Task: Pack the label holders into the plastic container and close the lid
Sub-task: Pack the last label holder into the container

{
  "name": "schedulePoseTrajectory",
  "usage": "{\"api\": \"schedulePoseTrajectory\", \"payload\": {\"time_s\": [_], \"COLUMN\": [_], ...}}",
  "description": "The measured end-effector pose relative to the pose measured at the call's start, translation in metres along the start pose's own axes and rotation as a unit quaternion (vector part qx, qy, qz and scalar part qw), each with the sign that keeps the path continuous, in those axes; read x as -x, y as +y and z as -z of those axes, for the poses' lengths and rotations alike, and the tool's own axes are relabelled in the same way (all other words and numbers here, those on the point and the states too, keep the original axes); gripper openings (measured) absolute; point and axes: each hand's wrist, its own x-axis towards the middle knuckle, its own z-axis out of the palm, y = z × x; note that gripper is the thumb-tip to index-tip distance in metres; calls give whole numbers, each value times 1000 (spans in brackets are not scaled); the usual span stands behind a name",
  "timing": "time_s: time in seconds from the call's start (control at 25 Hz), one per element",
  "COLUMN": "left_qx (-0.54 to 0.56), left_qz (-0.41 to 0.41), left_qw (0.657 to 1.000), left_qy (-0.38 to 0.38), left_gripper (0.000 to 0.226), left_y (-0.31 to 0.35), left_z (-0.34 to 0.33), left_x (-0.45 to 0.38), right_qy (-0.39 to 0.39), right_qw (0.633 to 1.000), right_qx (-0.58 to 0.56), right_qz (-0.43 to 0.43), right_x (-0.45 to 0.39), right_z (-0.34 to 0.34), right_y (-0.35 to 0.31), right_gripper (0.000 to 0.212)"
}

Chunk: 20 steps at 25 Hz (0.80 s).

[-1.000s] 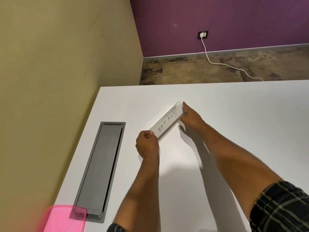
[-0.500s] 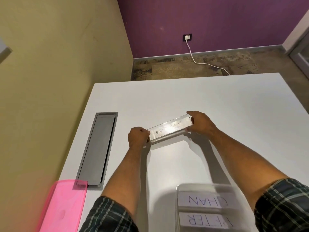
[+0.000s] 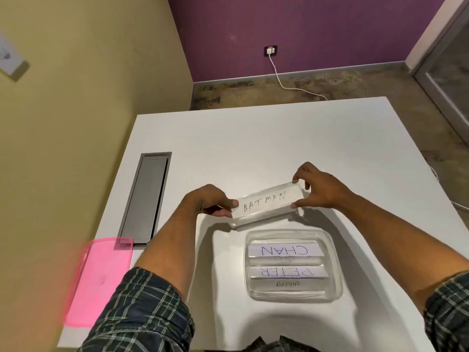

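Lifted off the white table (image 3: 253, 138) now, the BATMAN label holder (image 3: 266, 204) is up in the air, just past the clear plastic container (image 3: 332, 262), closer to it than half a second ago. That open box sits on the table and holds label holders marked CHAN (image 3: 284, 250), PETER (image 3: 286, 272) and ALPHA (image 3: 287, 284); the last word is small and hard to read. A pink lid (image 3: 99, 280) lies far left, blurry, partly over a grey cable hatch (image 3: 146, 196). The left hand (image 3: 208, 203) pinches one end of the holder. The right hand (image 3: 319, 189) pinches the other end with thumb and fingers.
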Motion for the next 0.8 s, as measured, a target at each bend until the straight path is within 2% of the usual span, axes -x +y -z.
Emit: {"api": "schedulePoseTrajectory", "payload": {"time_s": [0.24,0.36,0.48,0.64,0.8], "left_qx": [-45,-125,-213,-293,-407], "left_qz": [0,13,10,8,-25], "left_qw": [996,988,972,951,911], "left_qy": [-74,-95,-101,-101,-67], "left_gripper": [21,34,50,40,47], "left_y": [-6,-11,-12,-8,-5], "left_z": [-22,-34,-50,-74,-94], "left_x": [29,38,42,42,37], "right_qy": [-26,-25,-23,-33,-28], "right_qw": [997,995,992,989,986], "right_qx": [33,15,10,10,42], "right_qz": [65,97,123,146,160], "right_x": [60,80,97,117,127], "right_z": [-3,-8,-19,-34,-36], "right_y": [2,5,9,13,17], "right_gripper": [62,63,64,60,55]}}
